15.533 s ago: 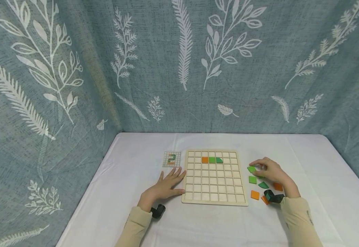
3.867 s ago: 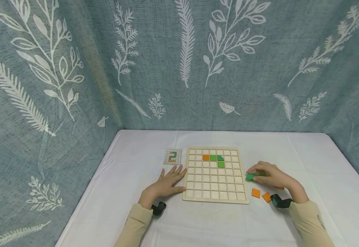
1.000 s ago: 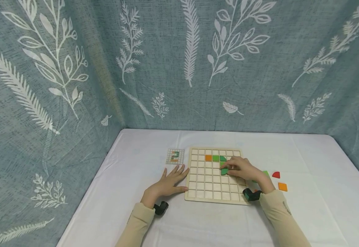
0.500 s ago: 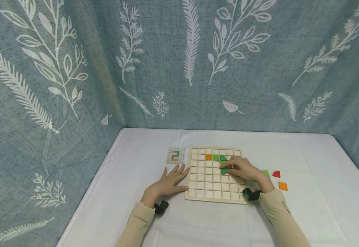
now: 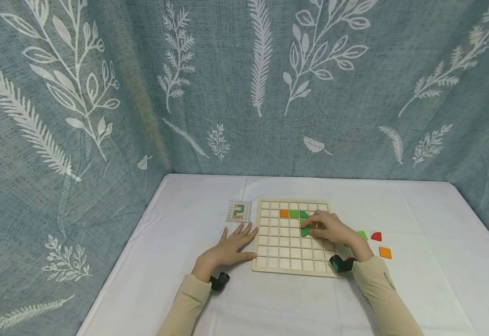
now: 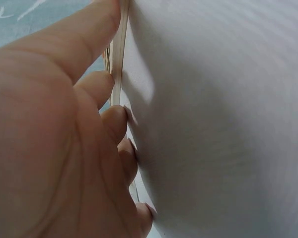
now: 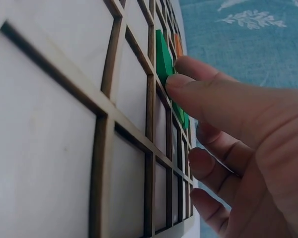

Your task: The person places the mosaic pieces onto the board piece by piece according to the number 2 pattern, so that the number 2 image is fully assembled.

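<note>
Partly hidden — green square [image 5: 303, 221] behind right hand [image 5: 329, 228], fingers pinching 1 darker tile [image 7: 163, 58], left hand [image 5: 228, 250] splayed.

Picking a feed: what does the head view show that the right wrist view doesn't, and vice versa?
Head only: the left hand, the gridded card printed with a 2, the red quarter-circle tile and the loose orange square tile.

Right wrist only: the palm side of the right hand and, close up, the dark inner walls of the pale wooden grid board.

Both: that board and hand, the pinched dark-green curved tile and teal leaf-print curtain.
</note>
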Demonstrator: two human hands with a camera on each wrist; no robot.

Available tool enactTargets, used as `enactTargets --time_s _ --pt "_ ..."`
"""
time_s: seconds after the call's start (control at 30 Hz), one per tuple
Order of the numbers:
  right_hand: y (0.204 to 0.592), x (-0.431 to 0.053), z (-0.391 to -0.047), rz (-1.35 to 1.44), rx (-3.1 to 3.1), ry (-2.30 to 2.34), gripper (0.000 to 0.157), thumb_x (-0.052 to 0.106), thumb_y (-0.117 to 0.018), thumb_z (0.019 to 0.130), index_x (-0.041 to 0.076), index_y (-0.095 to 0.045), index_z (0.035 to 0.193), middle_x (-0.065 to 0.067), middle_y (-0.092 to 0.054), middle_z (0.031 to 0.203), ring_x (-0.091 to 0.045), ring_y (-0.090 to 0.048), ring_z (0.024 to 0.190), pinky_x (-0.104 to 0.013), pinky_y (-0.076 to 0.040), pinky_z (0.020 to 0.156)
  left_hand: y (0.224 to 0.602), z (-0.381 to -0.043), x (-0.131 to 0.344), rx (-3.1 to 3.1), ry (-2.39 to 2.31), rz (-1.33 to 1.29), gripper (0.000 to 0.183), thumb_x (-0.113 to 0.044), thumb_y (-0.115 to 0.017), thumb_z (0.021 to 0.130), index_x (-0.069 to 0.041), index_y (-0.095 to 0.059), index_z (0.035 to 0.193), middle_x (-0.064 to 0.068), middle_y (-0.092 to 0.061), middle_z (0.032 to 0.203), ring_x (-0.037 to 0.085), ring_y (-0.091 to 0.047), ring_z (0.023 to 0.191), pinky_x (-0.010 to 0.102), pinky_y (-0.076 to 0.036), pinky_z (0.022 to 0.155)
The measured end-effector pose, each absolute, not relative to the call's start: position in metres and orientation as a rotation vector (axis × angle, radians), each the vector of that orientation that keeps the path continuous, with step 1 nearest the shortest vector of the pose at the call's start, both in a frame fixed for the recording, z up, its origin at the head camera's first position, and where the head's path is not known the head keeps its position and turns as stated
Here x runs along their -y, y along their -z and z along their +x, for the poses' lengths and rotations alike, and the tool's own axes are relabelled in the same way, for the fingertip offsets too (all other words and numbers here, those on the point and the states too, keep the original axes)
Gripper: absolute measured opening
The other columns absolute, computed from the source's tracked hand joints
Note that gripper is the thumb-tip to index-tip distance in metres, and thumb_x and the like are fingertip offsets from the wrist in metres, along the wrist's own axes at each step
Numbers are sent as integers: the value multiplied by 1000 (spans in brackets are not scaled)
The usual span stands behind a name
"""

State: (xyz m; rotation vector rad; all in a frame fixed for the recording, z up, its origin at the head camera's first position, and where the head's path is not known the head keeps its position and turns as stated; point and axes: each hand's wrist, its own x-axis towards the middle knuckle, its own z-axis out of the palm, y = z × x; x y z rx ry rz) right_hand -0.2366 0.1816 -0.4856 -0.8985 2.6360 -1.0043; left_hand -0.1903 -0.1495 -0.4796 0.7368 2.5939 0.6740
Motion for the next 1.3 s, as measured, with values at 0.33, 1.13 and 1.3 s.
enactTargets --time_s 0.33,1.13,1.3 --pt "485 -185 -236 -885 -2635 1036 18 14 -62 89 18 -68 106 3 -52 88 -11 -41 72 -28 -37 66 484 -191 150 -2599 -671 738 73 -44 -55 90 -15 -22 149 12 -13 155 34 -5 143 64 7 108" --pt "480 -215 -229 -889 -2698 1064 22 20 -68 85 14 -68 106 2 -54 86 -8 -42 70 -25 -38 61 485 -190 151 -2610 -667 722 73 -46 -55 89 -18 -22 149 10 -14 155 32 -4 143 63 7 108" --pt "477 -222 -227 -829 -2711 1048 25 24 -68 85 14 -68 108 1 -54 87 -11 -41 73 -26 -36 63 484 -190 151 -2607 -678 724 73 -46 -55 89 -17 -23 149 11 -14 155 32 -5 143 63 7 108"
